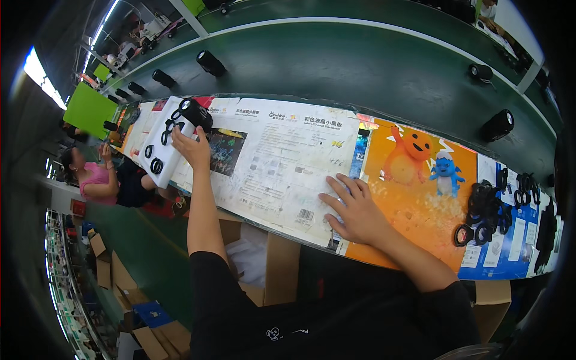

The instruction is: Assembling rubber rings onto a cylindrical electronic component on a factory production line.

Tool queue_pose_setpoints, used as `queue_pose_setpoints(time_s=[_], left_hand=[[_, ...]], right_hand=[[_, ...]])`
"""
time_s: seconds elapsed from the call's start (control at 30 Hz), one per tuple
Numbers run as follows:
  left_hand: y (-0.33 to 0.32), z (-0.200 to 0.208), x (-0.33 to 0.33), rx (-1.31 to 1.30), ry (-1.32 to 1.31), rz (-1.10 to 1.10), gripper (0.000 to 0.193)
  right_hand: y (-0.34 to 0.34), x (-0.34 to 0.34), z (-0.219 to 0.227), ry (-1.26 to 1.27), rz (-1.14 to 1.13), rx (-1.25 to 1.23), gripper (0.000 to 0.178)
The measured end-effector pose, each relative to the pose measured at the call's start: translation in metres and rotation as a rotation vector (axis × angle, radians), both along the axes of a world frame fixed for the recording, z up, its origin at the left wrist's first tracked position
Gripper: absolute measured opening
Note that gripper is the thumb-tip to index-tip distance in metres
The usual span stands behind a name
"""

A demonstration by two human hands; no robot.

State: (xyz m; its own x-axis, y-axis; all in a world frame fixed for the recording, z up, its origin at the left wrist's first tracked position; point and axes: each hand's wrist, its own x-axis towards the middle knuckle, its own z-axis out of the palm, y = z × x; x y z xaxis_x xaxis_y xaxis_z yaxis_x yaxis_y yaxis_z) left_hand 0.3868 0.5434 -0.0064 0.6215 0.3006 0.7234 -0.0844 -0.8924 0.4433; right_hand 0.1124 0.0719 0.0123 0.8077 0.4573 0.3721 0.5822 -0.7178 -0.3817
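Note:
My left hand (191, 147) reaches over the edge of a white tray (167, 167) at the left of the bench. Its thumb and fingers look apart, close below a black cylinder (196, 114) resembling a portable speaker; whether they touch it is hard to tell. Several black rings (156, 165) lie on the tray, some beside my fingertips. Nothing shows in my right hand (354, 207), which rests with spread fingers on the bench, between the white printed sheet (282, 174) and the orange one (384, 228).
More black rings (489, 204) are heaped at the bench's right end. Beyond the bench, black cylinders (210, 63) stand spaced along a green conveyor belt (336, 66). An open cardboard box (282, 264) stands below the near edge. A person in pink (99, 180) sits at far left.

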Motion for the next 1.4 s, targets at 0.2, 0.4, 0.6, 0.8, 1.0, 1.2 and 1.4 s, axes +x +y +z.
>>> queue_pose_setpoints(time_s=[0.2,0.4,0.6,0.8,1.0,1.2,1.4], left_hand=[[0.012,-0.025,-0.027,0.047,0.381,0.281,0.07],[-0.016,-0.025,-0.039,0.194,0.456,0.322,0.062],[-0.03,-0.022,-0.052,0.273,0.438,0.476,0.059],[-0.014,-0.024,-0.05,0.267,0.299,0.392,0.056],[-0.038,-0.027,-0.046,0.242,0.336,0.378,0.059],[-0.001,-0.05,-0.035,0.347,0.415,0.531,0.073],[0.022,-0.055,-0.031,0.332,0.425,0.588,0.071]], right_hand=[[0.0,0.001,-0.003,-0.021,-0.003,0.016,0.045],[-0.008,0.0,-0.008,0.002,-0.005,0.049,0.045],[-0.012,0.003,-0.006,0.046,0.028,0.098,0.045],[-0.013,0.003,-0.005,0.072,0.068,0.14,0.046],[-0.024,0.002,-0.013,0.097,0.035,0.127,0.046],[-0.02,0.002,-0.02,0.079,0.064,0.125,0.05],[-0.014,0.003,-0.03,0.072,0.047,0.111,0.052]])
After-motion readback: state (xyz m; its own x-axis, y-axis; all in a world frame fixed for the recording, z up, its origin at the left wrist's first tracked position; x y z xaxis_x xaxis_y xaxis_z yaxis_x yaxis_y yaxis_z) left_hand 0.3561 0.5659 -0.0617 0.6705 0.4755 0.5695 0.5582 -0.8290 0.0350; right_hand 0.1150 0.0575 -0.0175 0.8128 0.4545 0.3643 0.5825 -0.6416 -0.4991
